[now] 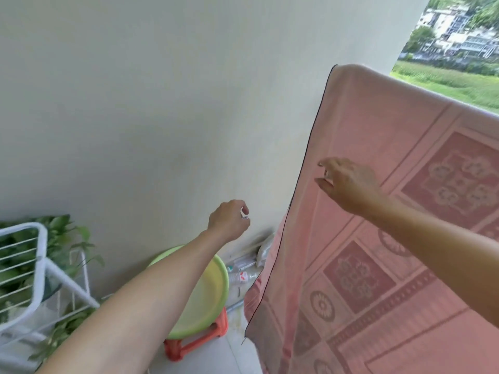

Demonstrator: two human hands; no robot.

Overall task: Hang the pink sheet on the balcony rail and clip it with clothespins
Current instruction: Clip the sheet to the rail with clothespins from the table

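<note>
The pink sheet (378,163), patterned with darker squares and edged with a thin dark hem, hangs draped over the balcony rail on the right; the rail itself is hidden under the cloth. My left hand (229,221) is closed around a small white clothespin (244,212), held out in front of the wall to the left of the sheet's edge. In front of the sheet, near its left hem, my right hand (348,184) has its fingers spread and holds nothing.
A white wall (162,103) fills the left and centre. A green basin (213,290) rests on an orange stool (197,344) below my left arm. A white wire rack (35,268) with leafy plants stands at the lower left. Bottles and clutter (245,268) lie by the wall's foot.
</note>
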